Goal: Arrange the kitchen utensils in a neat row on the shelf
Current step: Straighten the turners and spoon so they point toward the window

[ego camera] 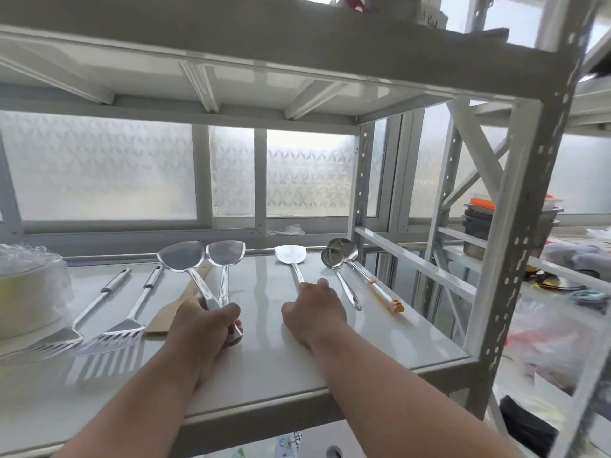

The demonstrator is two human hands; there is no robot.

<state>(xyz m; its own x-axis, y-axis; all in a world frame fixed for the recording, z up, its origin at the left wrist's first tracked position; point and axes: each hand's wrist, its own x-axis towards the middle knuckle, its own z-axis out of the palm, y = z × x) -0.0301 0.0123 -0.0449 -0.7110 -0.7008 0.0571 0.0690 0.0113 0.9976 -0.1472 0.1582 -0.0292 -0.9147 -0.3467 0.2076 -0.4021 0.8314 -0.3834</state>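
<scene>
My left hand (204, 322) grips the handles of two steel turners (181, 257), (226, 253) and holds their blades raised above the white shelf (264, 365). My right hand (313, 312) rests on the handle of a third steel turner (290, 254) that lies flat. To its right lie two ladles, one with a plain steel handle (331, 257) and one with an orange handle (344, 247). Left of my left hand lie a wooden spatula (165, 317) and two slotted steel turners (112, 337), (49, 345).
A plastic-wrapped stack of bowls (29, 292) stands at the shelf's left end. The rack's upright post (515, 246) rises at the front right corner. Behind it, a second rack holds steel trays (479, 223). A frosted window (99, 166) backs the shelf.
</scene>
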